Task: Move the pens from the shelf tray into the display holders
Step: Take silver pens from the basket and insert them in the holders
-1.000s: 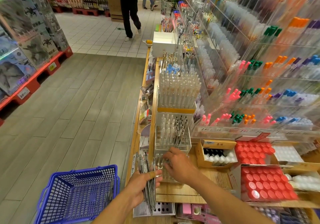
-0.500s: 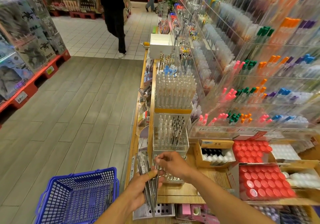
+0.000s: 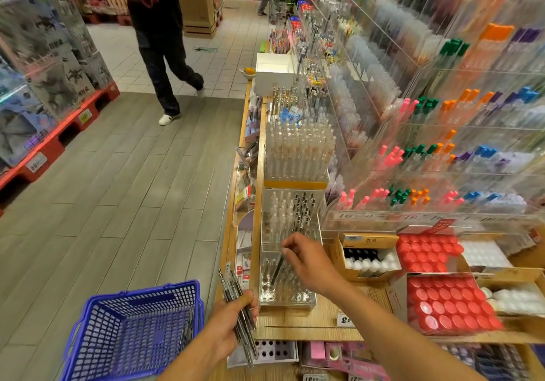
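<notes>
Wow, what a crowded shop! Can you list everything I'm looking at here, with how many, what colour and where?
clear holder: one, transparent, mostly empty holes, on the wooden shelf
single pen: one, dark, tip going into the clear holder
pen bundle: several, dark
filled holders: two, clear and black pens, behind the clear holder
basket: one, blue, on the floor at left
red-capped trays: two, right of the shelf
passer-by: one, dark clothes, in the aisle
left hand: grips the pen bundle
right hand: pinches the single pen
</notes>
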